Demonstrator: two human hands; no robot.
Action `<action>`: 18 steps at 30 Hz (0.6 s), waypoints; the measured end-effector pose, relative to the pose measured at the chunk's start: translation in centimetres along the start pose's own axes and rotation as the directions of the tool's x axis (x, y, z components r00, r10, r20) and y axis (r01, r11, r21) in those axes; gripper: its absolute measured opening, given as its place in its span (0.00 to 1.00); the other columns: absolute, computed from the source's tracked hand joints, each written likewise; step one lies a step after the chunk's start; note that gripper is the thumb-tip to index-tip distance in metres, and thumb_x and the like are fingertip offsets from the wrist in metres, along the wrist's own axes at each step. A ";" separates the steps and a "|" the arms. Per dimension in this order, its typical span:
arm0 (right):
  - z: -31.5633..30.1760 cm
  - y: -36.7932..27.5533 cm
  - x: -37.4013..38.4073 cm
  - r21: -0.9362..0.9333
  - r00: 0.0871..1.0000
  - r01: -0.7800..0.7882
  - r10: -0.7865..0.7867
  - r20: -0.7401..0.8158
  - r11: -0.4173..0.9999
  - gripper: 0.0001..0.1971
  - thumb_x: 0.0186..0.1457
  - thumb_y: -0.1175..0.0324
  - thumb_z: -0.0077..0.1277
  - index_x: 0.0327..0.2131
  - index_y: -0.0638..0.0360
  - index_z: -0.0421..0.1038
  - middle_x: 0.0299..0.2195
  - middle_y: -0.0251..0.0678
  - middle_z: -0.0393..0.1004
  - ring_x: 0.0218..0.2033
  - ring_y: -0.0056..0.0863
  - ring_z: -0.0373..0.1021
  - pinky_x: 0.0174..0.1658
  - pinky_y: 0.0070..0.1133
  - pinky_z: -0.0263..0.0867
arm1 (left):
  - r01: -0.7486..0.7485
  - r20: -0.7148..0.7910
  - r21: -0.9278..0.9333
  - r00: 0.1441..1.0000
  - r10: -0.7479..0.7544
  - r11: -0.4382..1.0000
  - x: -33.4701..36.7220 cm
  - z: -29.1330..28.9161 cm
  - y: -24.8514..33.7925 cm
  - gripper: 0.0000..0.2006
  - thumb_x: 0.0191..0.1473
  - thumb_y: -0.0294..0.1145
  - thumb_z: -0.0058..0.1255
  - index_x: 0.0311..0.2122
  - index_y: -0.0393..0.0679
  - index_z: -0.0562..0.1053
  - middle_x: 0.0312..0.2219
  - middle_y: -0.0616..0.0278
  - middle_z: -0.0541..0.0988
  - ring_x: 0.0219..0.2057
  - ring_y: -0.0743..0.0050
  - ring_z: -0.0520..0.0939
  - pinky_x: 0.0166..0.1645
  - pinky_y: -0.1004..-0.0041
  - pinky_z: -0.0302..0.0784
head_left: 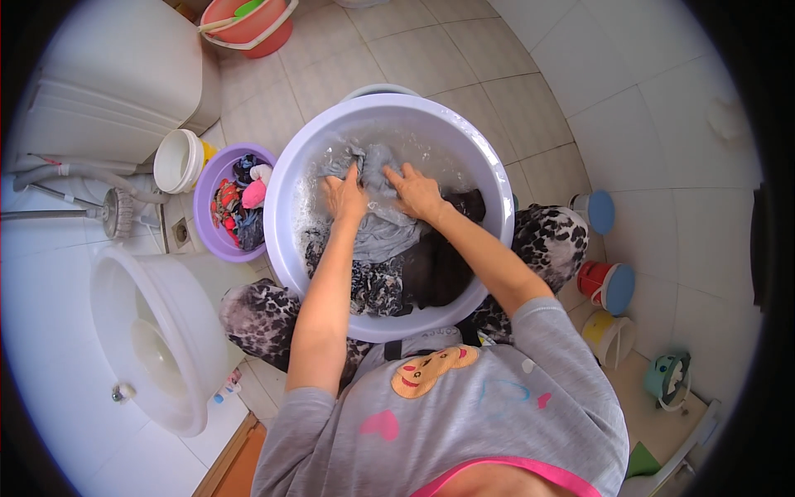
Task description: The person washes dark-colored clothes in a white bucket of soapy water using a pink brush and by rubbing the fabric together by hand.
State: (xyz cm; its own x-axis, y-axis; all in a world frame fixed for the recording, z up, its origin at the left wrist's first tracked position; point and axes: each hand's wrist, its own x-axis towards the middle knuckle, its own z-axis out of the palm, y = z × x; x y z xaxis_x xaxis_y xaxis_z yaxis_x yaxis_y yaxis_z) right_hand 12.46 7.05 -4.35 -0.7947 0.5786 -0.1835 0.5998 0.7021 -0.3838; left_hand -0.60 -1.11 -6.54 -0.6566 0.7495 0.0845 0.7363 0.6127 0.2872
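Note:
A large pale purple basin (286,153) of cloudy, bubbly water stands between my knees. In it, a wet grey cloth garment (385,240) is bunched up around my hands. My left hand (346,197) is closed on a fold of it at the left. Close by, my right hand (414,193) grips another part of the grey garment, its fingertips partly hidden by cloth and water. Nearer to me in the basin lie a black-and-white patterned cloth (377,287) and dark cloth (439,269), both soaked.
Left of the basin is a smaller purple basin (201,211) with colourful clothes, beside a white bucket (172,161). A white tub (199,286) stands at the left. Several buckets, one red (592,280), line the right wall. A red basin (269,41) is at the back.

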 end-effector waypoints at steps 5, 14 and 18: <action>-0.9 1.7 1.6 0.079 0.979 -0.206 0.204 0.030 0.975 0.26 0.37 0.71 0.46 0.46 0.50 0.58 0.34 0.52 0.66 0.36 0.43 0.65 0.36 0.31 0.63 | 0.160 0.055 -0.190 0.987 -0.152 0.969 1.0 1.0 -1.8 0.27 0.37 0.29 0.53 0.47 0.52 0.62 0.42 0.51 0.64 0.45 0.56 0.65 0.48 0.65 0.62; -3.5 -10.6 -6.1 0.720 0.851 0.317 0.150 -0.504 0.618 0.26 0.38 0.70 0.44 0.45 0.65 0.54 0.37 0.48 0.63 0.37 0.38 0.65 0.41 0.24 0.60 | 0.589 0.578 -0.569 0.783 0.230 -0.574 1.5 -1.6 2.0 0.21 0.52 0.49 0.34 0.44 0.45 0.63 0.36 0.57 0.69 0.37 0.69 0.70 0.41 0.70 0.68; -3.4 -8.3 -4.2 0.372 0.836 0.229 0.014 -0.548 0.900 0.21 0.33 0.64 0.50 0.37 0.53 0.65 0.29 0.43 0.63 0.22 0.42 0.65 0.26 0.30 0.64 | 0.365 0.235 -0.884 0.888 0.396 -0.293 1.3 0.0 2.7 0.16 0.53 0.44 0.34 0.40 0.44 0.65 0.33 0.60 0.69 0.34 0.69 0.70 0.39 0.71 0.68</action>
State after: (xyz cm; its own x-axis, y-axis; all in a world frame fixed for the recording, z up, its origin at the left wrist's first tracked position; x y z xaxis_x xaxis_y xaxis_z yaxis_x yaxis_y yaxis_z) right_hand 11.12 0.20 2.72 -0.6050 0.7212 0.3375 0.3231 0.6098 -0.7237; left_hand 0.55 1.52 -5.65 -0.2530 0.9668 -0.0360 -0.6000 -0.1276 0.7898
